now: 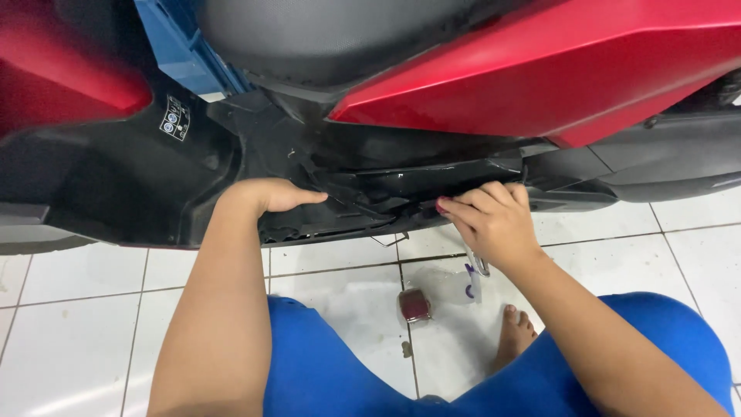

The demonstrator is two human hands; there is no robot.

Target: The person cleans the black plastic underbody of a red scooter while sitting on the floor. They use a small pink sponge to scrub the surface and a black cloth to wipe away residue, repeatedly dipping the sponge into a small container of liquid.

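white tiled floor (85, 309), dark grout lines

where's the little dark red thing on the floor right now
In the head view, the small dark red object lies on the white tiled floor, below the right hand, left of a bare foot.

Glossy red fairing (556, 69), matt black plastic underpanel (116, 177) (scuffed), shiny white floor tiles (69, 340)

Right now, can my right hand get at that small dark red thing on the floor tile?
Probably yes. The right hand is up at the scooter's black lower panel, and the small dark red thing lies on the white tiled floor below it, with only a clear plastic piece beside it and nothing covering it.
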